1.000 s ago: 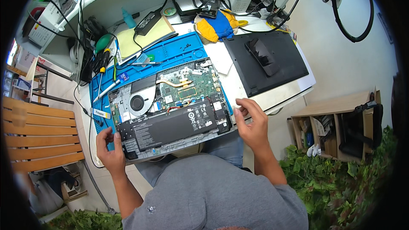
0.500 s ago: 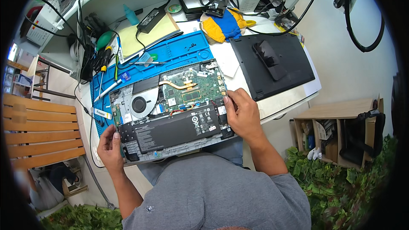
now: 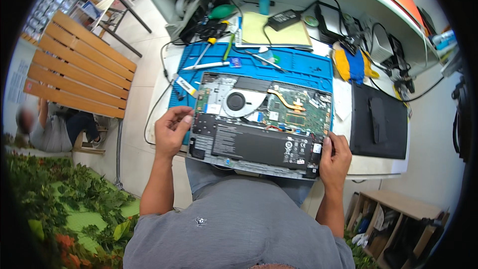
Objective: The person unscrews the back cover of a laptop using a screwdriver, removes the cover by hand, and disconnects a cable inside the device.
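Note:
An opened laptop base lies in front of me, its insides facing up. It shows a long black battery, a round fan, a green circuit board and a copper heat pipe. My left hand is beside its left edge, fingers loosely bent, the fingertips close to the rim and the thumb off the laptop. On the right edge, near the battery's end, my right hand grips the base with the thumb at the rim. The undersides of both hands are hidden.
Behind the laptop spreads a blue repair mat with tweezers, a screwdriver and a white pen-like tool. A black laptop cover lies to the right. Beyond are a power adapter and a yellow-blue cloth.
My view has turned left. The laptop base sits straighter to me. My left hand has shifted up along its edge and its thumb has come off; my right hand is lower on the right edge.

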Demonstrator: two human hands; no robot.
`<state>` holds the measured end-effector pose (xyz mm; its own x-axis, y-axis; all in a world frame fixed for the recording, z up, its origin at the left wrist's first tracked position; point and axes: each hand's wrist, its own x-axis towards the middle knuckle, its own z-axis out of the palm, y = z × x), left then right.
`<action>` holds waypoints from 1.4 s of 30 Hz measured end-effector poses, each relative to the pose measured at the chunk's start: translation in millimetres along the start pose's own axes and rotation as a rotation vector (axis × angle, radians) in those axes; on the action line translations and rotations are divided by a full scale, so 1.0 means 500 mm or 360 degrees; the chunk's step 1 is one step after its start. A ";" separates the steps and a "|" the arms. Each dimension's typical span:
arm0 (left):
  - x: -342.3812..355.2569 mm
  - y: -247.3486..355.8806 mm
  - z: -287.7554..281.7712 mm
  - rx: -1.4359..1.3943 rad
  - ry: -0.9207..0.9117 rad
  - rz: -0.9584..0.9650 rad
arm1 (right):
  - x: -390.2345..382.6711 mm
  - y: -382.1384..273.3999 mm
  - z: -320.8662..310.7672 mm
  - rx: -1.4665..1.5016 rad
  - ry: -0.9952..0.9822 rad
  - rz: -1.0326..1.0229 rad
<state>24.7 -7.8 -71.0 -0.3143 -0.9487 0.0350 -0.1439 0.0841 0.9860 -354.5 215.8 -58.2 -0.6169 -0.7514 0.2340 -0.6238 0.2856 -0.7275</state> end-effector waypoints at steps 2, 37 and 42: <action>-0.005 0.014 0.017 0.0211 0.0040 0.0080 | 0.000 0.007 -0.006 0.0015 -0.0043 -0.0002; 0.164 0.211 -0.052 0.0593 0.0214 0.1053 | -0.007 0.043 -0.001 0.0284 0.0356 -0.0127; 0.165 0.357 0.110 0.0362 -0.0229 0.1481 | 0.055 -0.009 -0.080 0.0223 0.0447 -0.0368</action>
<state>-78.3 -54.3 98.8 -0.5039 -0.4276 0.7505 0.0474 0.8539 0.5183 -387.8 217.5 -22.9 -0.5873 -0.5885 0.5557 -0.7022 0.0290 -0.7114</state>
